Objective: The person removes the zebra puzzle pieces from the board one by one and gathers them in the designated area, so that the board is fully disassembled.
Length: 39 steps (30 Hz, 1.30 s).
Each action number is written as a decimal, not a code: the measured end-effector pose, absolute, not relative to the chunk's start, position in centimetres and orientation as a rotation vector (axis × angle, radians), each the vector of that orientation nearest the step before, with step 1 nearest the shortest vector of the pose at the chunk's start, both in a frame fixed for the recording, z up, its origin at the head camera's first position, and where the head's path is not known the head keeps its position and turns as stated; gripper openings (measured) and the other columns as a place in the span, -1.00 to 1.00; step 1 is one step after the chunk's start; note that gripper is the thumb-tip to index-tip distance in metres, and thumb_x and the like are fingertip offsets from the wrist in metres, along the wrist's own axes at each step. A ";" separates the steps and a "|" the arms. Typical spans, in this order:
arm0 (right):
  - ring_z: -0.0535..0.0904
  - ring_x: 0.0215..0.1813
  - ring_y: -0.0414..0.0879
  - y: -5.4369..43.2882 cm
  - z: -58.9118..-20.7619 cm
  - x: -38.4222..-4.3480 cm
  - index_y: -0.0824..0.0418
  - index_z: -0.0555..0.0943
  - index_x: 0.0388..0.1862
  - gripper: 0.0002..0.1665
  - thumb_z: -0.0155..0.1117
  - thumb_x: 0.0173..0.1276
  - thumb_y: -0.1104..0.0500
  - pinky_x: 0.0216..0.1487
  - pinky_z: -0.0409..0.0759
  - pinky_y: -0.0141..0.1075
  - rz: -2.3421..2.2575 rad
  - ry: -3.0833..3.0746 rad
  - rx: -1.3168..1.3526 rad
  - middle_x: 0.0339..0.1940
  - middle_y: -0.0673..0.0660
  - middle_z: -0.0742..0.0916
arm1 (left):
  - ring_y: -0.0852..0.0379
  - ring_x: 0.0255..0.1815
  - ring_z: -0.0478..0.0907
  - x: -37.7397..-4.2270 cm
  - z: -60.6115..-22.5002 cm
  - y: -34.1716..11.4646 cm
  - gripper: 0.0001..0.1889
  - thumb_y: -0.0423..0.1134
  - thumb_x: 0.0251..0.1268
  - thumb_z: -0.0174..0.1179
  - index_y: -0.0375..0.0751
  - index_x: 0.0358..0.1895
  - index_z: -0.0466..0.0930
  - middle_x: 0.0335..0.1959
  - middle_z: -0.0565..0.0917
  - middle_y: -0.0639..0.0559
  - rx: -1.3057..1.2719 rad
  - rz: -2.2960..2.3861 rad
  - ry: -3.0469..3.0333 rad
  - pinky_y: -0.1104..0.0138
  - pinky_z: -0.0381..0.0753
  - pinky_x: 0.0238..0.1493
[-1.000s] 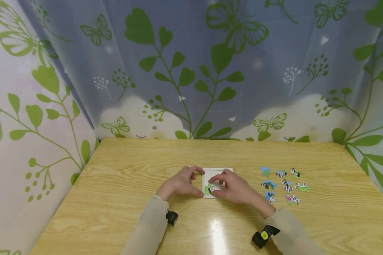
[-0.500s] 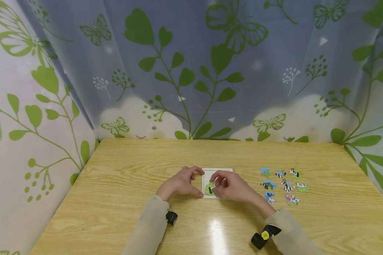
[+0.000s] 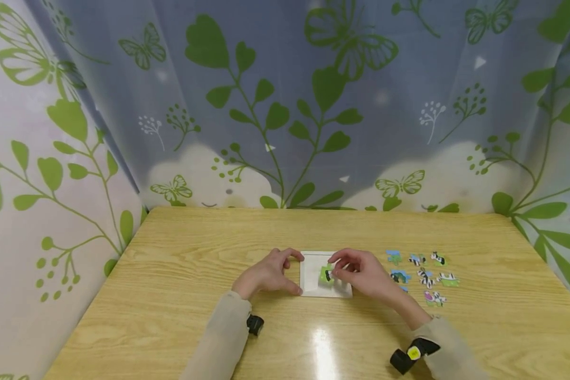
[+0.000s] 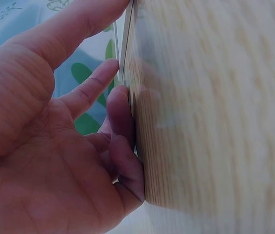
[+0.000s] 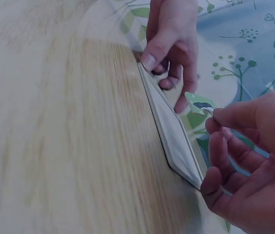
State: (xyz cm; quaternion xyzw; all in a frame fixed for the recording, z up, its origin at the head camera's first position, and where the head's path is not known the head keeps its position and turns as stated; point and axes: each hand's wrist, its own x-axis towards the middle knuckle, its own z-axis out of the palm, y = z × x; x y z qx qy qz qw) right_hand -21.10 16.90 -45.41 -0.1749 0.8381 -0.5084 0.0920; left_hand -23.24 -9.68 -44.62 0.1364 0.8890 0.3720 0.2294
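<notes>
My right hand (image 3: pixel 368 273) pinches a green jigsaw piece (image 3: pixel 325 274) with a black-and-white print between thumb and fingertips. In the right wrist view that piece (image 5: pixel 198 103) is tilted and raised above a white puzzle tray (image 5: pixel 174 134). Only bare white shows inside the tray (image 3: pixel 312 275) in the head view. At its left edge, my left hand (image 3: pixel 264 274) touches the two corners with thumb and forefinger spread apart. The left wrist view shows this hand (image 4: pixel 54 141) with its forefinger stretched along the table and other fingers bent.
To the right on the wooden table (image 3: pixel 209 232) lie several loose jigsaw pieces (image 3: pixel 426 277) with animal prints, some partly behind my right hand and forearm. A patterned curtain (image 3: pixel 285 105) stands behind the table's far edge.
My right hand has lifted the green piece from the tray's lower left and moved it right, over the tray's middle. The left hand stays at the tray's left edge.
</notes>
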 end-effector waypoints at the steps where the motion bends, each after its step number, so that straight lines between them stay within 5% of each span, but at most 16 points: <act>1: 0.63 -0.31 -0.02 17.4 -45.4 -21.1 0.17 0.67 0.02 -0.79 0.33 0.45 0.19 -0.33 0.54 -0.35 -1.516 2.501 -0.512 -0.22 0.17 0.75 | 0.02 -0.09 0.32 -23.2 -44.6 -9.7 -0.27 -0.17 -0.01 0.60 0.08 0.30 0.47 -0.06 0.37 -0.08 0.379 1.029 2.444 0.17 0.33 -0.10; 29: 0.58 -0.44 -0.09 29.5 -44.3 -18.5 0.21 0.63 0.17 -0.68 0.28 0.52 0.13 -0.49 0.54 -0.26 -1.451 2.788 -0.361 -0.24 0.03 0.73 | 0.01 -0.06 0.31 -23.3 -44.8 -10.1 -0.28 -0.15 0.03 0.58 0.08 0.31 0.46 -0.03 0.37 -0.09 0.418 1.045 2.434 0.16 0.34 -0.10; 39: 0.63 -0.36 -0.21 33.0 -44.6 -17.7 0.26 0.65 0.11 -0.70 0.31 0.50 0.14 -0.39 0.54 -0.32 -1.363 2.861 -0.251 -0.28 -0.08 0.74 | 0.01 -0.09 0.31 -23.2 -44.8 -10.2 -0.29 -0.15 0.04 0.58 0.08 0.30 0.46 -0.02 0.36 -0.10 0.411 1.048 2.425 0.17 0.35 -0.10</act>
